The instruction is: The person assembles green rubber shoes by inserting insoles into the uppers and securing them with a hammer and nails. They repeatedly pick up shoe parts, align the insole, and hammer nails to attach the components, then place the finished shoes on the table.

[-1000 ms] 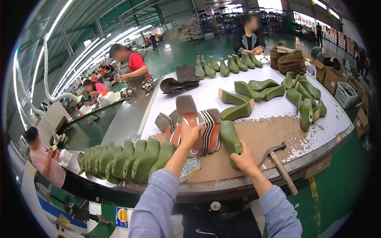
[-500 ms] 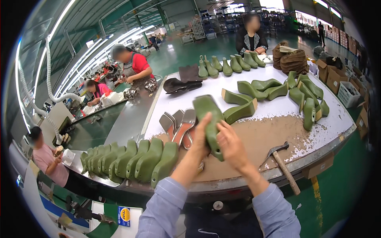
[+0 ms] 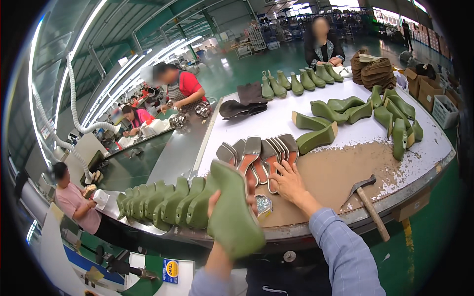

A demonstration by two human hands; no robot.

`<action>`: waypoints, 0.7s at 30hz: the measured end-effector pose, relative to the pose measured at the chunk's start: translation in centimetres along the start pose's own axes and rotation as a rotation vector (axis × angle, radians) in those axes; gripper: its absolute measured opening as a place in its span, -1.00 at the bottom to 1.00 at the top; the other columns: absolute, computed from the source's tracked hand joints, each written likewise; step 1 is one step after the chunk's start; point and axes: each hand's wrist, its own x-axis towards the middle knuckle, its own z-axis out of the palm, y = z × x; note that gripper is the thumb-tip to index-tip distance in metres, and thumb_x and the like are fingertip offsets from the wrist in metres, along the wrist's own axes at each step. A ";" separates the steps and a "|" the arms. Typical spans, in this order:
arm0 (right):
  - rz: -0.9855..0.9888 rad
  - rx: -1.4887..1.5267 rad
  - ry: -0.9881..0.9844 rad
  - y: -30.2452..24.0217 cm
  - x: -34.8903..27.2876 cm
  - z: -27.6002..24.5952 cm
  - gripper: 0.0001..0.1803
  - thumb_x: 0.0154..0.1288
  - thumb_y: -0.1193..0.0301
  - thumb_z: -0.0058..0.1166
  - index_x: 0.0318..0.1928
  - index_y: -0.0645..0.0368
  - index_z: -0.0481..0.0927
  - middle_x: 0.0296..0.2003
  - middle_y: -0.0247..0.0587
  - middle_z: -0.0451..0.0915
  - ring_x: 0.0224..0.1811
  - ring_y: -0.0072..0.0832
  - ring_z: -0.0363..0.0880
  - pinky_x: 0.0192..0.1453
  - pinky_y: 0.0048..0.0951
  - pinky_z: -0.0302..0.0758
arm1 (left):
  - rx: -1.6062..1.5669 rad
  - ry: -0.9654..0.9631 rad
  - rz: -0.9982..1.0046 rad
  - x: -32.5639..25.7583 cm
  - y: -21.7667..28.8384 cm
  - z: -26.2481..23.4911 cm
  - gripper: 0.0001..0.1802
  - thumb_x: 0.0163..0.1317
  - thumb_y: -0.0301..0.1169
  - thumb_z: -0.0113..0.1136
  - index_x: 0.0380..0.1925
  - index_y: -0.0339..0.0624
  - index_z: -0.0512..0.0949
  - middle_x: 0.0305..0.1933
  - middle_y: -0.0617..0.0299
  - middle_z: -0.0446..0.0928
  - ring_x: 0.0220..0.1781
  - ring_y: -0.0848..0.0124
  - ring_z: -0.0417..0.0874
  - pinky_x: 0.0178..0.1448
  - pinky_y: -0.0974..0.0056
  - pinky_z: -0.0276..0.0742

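Left hand (image 3: 252, 198): is clamping green last (image 3: 233, 209)
Right hand (image 3: 289, 183): is lying spread on insoles (image 3: 253, 145)
Position: green last, being held at insoles' 7 o'clock
Long axis: running 11-to-5 o'clock, broader end pointing 5

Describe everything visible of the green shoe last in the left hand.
The green shoe last looks like smooth plastic, curved, its lower end rounded and blurred. It is tilted, hiding part of the bench and some similar lasts. The left hand grips it from behind; a pale strip shows at its upper right.
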 end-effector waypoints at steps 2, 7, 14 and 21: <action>0.060 0.047 -0.036 0.2 0.3 -1.1 -0.70 0.50 0.14 -0.02 0.06 -0.15 0.71 0.46 -0.12 0.36 0.56 0.02 0.14 0.61 0.16 0.03 | -0.044 0.035 0.027 -3.5 -0.6 0.4 -0.32 0.34 -0.06 0.08 0.31 -0.32 0.40 0.22 -0.01 0.46 0.07 0.23 0.60 0.20 0.08 0.63; 0.113 1.379 -0.371 -13.4 -8.0 -11.2 -0.42 0.52 0.21 0.11 0.36 0.29 0.34 0.12 -0.11 0.52 0.21 -0.40 0.47 0.36 -0.30 0.39 | 0.292 0.206 0.406 -6.6 -1.1 -1.7 -0.33 0.33 -0.04 0.03 0.25 -0.37 0.42 0.25 -0.08 0.46 0.07 0.17 0.64 0.19 0.04 0.62; -0.029 0.655 -0.098 -9.3 -16.1 -16.6 -0.17 0.04 0.54 0.54 0.26 0.30 0.30 0.12 0.14 0.52 0.13 -0.08 0.61 0.18 -0.20 0.56 | 0.672 -0.284 0.562 -2.6 -4.7 -0.4 -0.04 0.34 0.31 0.05 0.51 -0.11 0.14 0.38 -0.22 0.39 0.29 -0.10 0.53 0.27 -0.12 0.57; -0.192 0.452 -0.160 -10.0 -18.1 -13.2 -0.25 -0.04 0.57 0.48 0.20 0.18 0.41 0.05 0.05 0.47 0.02 0.03 0.52 0.10 -0.11 0.54 | 0.752 0.514 0.635 -11.2 -4.4 -6.3 -0.49 0.38 -0.29 0.04 0.28 -0.27 0.36 0.14 -0.13 0.56 0.22 0.04 0.62 0.35 0.00 0.52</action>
